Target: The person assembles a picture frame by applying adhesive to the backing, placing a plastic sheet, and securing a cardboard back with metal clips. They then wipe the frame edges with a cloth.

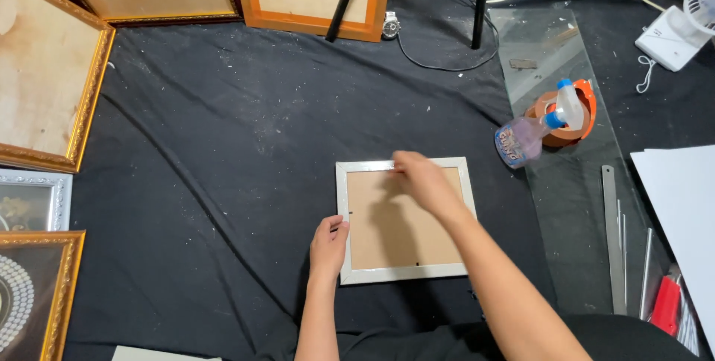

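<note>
Frame [406,219] face-down, long axis seemingly away.

Black dust-flecked cloth [223,145], small white frame [406,275] face down, glass sheet [573,197], gold frames [45,71], white board [685,212]

A matt brown board back [395,219] is sitting in a smooth, glossy white frame [342,205]. The black cloth [223,160] is looking matt, creased and dust-speckled. Nearby, a clear glass sheet [573,182] is shining beside a metal ruler [612,234].
</note>
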